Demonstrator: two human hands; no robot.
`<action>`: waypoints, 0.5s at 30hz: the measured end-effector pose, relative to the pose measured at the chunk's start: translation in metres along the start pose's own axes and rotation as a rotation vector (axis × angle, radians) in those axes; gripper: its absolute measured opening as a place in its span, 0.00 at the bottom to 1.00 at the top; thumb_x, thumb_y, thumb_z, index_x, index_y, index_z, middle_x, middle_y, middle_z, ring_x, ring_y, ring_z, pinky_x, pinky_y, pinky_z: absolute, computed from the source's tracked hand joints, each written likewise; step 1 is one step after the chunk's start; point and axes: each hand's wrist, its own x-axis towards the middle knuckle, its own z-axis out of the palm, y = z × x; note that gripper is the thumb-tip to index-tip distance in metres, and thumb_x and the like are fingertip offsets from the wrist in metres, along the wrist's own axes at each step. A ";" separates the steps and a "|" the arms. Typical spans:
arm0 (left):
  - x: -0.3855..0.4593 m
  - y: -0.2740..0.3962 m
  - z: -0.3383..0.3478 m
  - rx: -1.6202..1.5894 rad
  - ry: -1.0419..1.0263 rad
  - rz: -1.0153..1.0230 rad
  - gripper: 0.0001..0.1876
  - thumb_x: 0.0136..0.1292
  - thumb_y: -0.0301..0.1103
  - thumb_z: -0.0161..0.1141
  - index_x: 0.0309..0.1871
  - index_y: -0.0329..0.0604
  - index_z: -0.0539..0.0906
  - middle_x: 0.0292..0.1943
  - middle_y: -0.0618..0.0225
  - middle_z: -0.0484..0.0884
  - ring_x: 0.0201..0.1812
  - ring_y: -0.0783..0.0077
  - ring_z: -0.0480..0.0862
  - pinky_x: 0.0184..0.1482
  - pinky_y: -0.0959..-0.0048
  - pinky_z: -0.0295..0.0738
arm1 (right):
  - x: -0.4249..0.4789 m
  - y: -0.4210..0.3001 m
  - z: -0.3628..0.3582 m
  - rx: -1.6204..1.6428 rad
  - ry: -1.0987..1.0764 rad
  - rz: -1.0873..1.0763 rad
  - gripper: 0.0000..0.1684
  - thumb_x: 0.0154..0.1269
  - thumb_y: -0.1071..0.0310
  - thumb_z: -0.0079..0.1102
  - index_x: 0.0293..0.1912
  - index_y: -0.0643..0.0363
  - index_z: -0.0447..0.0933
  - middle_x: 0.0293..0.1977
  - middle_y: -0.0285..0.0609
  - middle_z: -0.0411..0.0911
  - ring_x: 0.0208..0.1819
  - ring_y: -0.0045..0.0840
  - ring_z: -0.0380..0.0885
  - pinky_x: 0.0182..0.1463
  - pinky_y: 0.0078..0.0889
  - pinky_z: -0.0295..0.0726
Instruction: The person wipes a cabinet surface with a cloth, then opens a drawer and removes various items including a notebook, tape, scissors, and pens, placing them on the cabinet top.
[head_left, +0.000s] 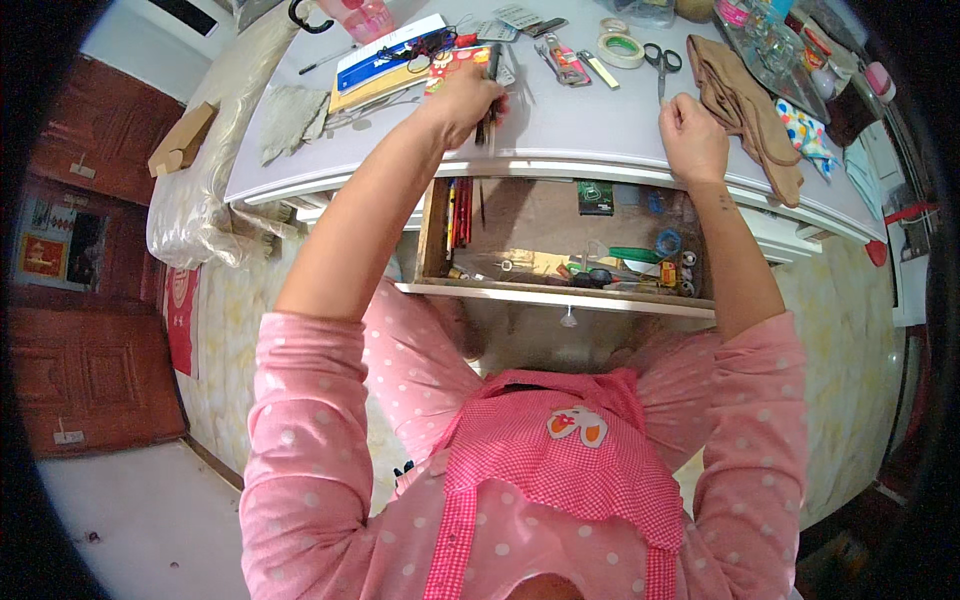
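Note:
My left hand (471, 101) is closed around some slender dark items (493, 61), which look like pens, above the front of the desk. Their ends stick out on both sides of the fingers, and motion blurs them. Behind that hand lies a red patterned packet (450, 66), partly covered by it. My right hand (694, 139) rests as a fist at the desk's front edge, with nothing visible in it. Just beyond its knuckles are black-handled scissors (661, 64). Between my arms a wooden drawer (525, 217) stands pulled out, holding red pencils (463, 214), a green-handled tool (634, 255) and a dark green box (595, 197).
On the desk (585, 127) lie a grey cloth (289, 120), a blue-and-white booklet (382, 66), nail clippers (553, 64), tape rolls (621, 49) and brown folded fabric (739, 105). A loaded tray (780, 60) sits at the far right. Plastic-covered furniture (210, 180) adjoins the left side.

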 end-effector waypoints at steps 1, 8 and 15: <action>0.018 -0.001 0.000 0.127 0.048 -0.011 0.04 0.60 0.26 0.54 0.34 0.35 0.77 0.25 0.64 0.77 0.24 0.71 0.76 0.28 0.72 0.71 | 0.000 0.001 0.000 0.004 -0.008 0.008 0.14 0.66 0.56 0.51 0.32 0.57 0.73 0.33 0.45 0.79 0.35 0.44 0.79 0.38 0.48 0.75; 0.067 0.005 0.004 0.391 0.310 -0.103 0.10 0.58 0.29 0.56 0.38 0.30 0.80 0.29 0.58 0.81 0.30 0.68 0.80 0.33 0.71 0.74 | -0.001 0.002 0.001 0.005 0.022 0.001 0.14 0.65 0.57 0.52 0.32 0.57 0.73 0.32 0.45 0.79 0.35 0.44 0.79 0.38 0.49 0.76; 0.041 -0.021 -0.015 0.443 0.256 0.100 0.13 0.63 0.30 0.54 0.47 0.32 0.79 0.34 0.62 0.81 0.33 0.71 0.78 0.39 0.73 0.74 | -0.001 0.001 0.001 0.000 0.020 0.005 0.13 0.65 0.57 0.52 0.32 0.56 0.72 0.31 0.45 0.79 0.34 0.44 0.79 0.36 0.48 0.76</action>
